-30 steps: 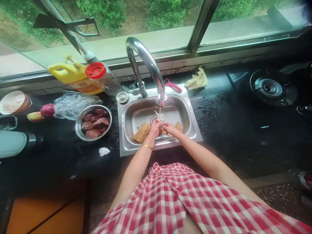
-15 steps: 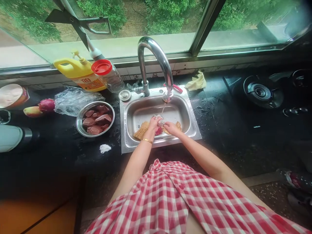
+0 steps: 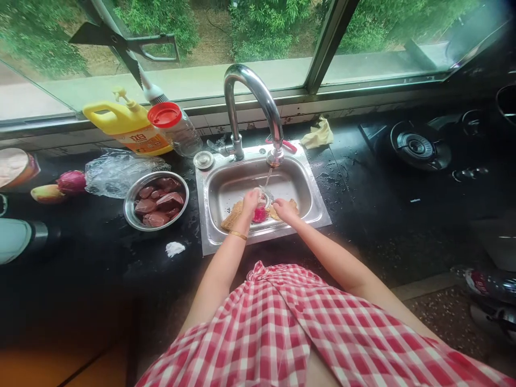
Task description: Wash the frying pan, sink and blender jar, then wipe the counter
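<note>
Both my hands are low in the steel sink point(image 3: 213, 193) under a thin stream of water from the tap point(image 3: 253, 80). My left hand point(image 3: 250, 202) has its fingers closed at the side of a small, round, shiny, see-through or silvery thing point(image 3: 266, 200); its exact kind is unclear. My right hand point(image 3: 285, 209) is closed beside its right edge, its fingertips partly hidden. Below them lies a bright pink-red thing point(image 3: 260, 215). A tan, rough-textured pad point(image 3: 232, 216) sits at the left of the basin, and another tan piece shows around my right hand.
Left of the sink stands a steel bowl of dark red meat pieces point(image 3: 157, 203). Behind it are a plastic bag point(image 3: 108, 174), a red-lidded jar point(image 3: 177, 131) and a yellow pump jug point(image 3: 124, 126). A cloth point(image 3: 318, 133) and gas burner point(image 3: 417, 145) are to the right.
My left hand has shifted slightly left and up, its fingers now more bent over the round thing. More of the pink-red thing shows. The view has turned slightly right.
</note>
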`<act>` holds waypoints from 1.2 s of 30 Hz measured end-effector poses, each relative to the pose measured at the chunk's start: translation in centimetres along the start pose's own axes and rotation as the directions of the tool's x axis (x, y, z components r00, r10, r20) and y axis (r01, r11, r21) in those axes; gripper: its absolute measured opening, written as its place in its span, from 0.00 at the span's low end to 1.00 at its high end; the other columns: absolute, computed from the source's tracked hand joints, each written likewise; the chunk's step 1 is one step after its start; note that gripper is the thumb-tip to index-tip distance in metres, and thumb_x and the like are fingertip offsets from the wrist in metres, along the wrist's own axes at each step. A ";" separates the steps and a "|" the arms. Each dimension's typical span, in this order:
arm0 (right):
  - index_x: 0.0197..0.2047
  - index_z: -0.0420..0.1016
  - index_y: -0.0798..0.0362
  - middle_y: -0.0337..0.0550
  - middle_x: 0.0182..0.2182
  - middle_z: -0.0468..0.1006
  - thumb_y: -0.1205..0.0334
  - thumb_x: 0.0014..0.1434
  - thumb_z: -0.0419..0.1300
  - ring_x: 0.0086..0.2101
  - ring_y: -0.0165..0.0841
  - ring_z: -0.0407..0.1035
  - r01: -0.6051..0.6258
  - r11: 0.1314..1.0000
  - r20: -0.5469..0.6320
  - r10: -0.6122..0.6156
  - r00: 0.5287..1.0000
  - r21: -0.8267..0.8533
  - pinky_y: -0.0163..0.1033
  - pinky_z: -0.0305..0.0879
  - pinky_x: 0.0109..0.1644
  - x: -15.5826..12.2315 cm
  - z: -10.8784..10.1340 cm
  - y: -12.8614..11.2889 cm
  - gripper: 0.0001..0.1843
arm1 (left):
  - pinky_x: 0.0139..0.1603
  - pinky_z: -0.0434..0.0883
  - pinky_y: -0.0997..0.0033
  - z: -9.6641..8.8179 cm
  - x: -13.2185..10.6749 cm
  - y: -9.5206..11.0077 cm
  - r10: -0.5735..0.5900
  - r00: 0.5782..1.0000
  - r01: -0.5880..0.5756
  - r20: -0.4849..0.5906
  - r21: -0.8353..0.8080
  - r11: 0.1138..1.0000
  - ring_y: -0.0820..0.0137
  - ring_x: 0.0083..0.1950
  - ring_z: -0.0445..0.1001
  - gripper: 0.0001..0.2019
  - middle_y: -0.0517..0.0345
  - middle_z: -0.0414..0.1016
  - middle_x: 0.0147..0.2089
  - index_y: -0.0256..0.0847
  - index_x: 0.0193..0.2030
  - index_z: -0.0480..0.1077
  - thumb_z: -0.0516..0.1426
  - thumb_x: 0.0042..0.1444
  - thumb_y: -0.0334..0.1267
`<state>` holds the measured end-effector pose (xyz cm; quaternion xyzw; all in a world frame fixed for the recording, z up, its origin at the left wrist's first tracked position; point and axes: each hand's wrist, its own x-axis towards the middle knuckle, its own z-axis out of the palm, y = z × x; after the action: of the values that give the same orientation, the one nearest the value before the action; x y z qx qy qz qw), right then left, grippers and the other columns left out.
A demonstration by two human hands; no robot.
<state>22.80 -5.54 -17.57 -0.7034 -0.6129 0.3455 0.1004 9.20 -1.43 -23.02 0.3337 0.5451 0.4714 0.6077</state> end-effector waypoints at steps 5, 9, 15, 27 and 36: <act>0.38 0.75 0.56 0.48 0.39 0.78 0.67 0.60 0.46 0.40 0.36 0.69 0.010 1.000 0.036 -0.009 0.999 -0.022 0.36 0.61 0.45 0.8 0.8 -1.3 0.15 | 0.45 0.66 0.69 1.0 -2.6 0.0 0.193 0.979 -0.199 0.061 0.462 0.864 0.67 0.43 0.72 0.07 0.53 0.74 0.40 0.39 0.44 0.65 0.51 0.60 0.35; 0.39 0.74 0.55 0.48 0.40 0.78 0.67 0.60 0.46 0.41 0.37 0.69 0.026 0.999 0.051 -0.024 0.998 -0.032 0.37 0.61 0.46 0.3 1.1 -1.9 0.15 | 0.44 0.64 0.67 -0.3 -2.4 0.7 0.238 0.943 -0.331 0.232 0.716 0.614 0.63 0.43 0.73 0.06 0.51 0.75 0.41 0.41 0.43 0.67 0.51 0.62 0.37; 0.37 0.73 0.56 0.47 0.37 0.78 0.67 0.60 0.45 0.38 0.35 0.68 0.041 0.999 0.039 -0.040 0.998 -0.021 0.36 0.60 0.45 0.2 1.2 -2.5 0.15 | 0.44 0.63 0.67 -0.8 -1.1 0.9 0.269 0.941 -0.322 0.206 0.787 0.525 0.62 0.43 0.73 0.09 0.49 0.76 0.41 0.40 0.45 0.68 0.49 0.63 0.37; 0.32 0.72 0.55 0.42 0.32 0.75 0.65 0.56 0.45 0.34 0.33 0.65 0.090 0.987 -0.050 -0.084 0.995 0.136 0.35 0.60 0.43 2.0 1.6 -1.9 0.15 | 0.41 0.63 0.70 -0.1 0.1 1.6 0.284 0.933 -0.358 0.221 0.655 0.666 0.65 0.39 0.73 0.06 0.53 0.76 0.37 0.41 0.41 0.69 0.52 0.61 0.35; 0.32 0.74 0.56 0.42 0.30 0.76 0.66 0.52 0.48 0.33 0.33 0.65 0.203 0.929 -0.086 -0.185 0.979 0.308 0.38 0.63 0.44 5.4 0.9 -2.3 0.14 | 0.39 0.64 0.73 0.1 2.1 2.2 0.278 0.945 -0.326 0.171 0.544 0.773 0.69 0.37 0.72 0.05 0.57 0.76 0.36 0.42 0.38 0.70 0.55 0.58 0.38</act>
<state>20.50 -0.20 -18.92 -0.6237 -0.6133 0.4076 0.2622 8.76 1.34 -21.70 0.6003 0.5742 0.3660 0.4195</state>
